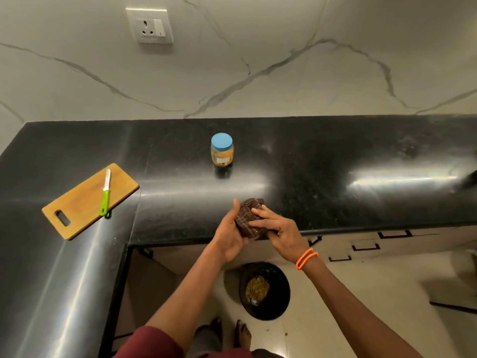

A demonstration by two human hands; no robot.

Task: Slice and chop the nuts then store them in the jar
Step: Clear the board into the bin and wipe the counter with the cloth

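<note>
A dark brown checked cloth (246, 218), folded into a bundle, sits at the front edge of the black counter (322, 177). My left hand (229, 236) cups its left side and my right hand (277, 227) lies over its top with fingers curled on it. A clear jar (222, 151) with a blue lid stands upright farther back on the counter, with yellowish contents. On the left stretch of counter lies a wooden cutting board (85, 202) with a green-handled knife (105, 195) on it. No loose nuts are visible.
A white marble wall with a socket (149, 25) runs behind the counter. Below the counter edge, a black bin (264, 290) with yellowish scraps stands on the tiled floor, near my bare feet (242, 334).
</note>
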